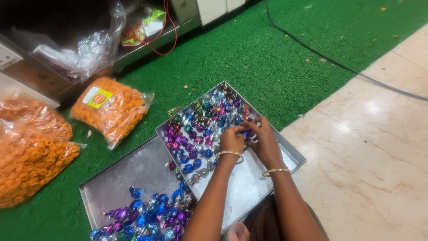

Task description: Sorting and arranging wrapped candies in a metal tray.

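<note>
A steel tray [292,157] lies on green turf, its far half packed with rows of foil-wrapped sweets [200,125] in purple, blue, green and silver. My left hand [232,139] and my right hand [263,138] meet over the tray's middle, fingers pinched together on one blue-wrapped sweet [245,132] at the edge of the rows. Both wrists wear bangles. A second steel tray [120,174] sits nearer left, with a loose heap of wrapped sweets [147,216] at its near end.
Three clear bags of orange fried snacks lie at left, one labelled bag [111,109] nearest the trays. A low shelf with plastic bags [98,49] stands behind. A black cable [339,62] crosses the turf. Marble floor [379,143] lies right.
</note>
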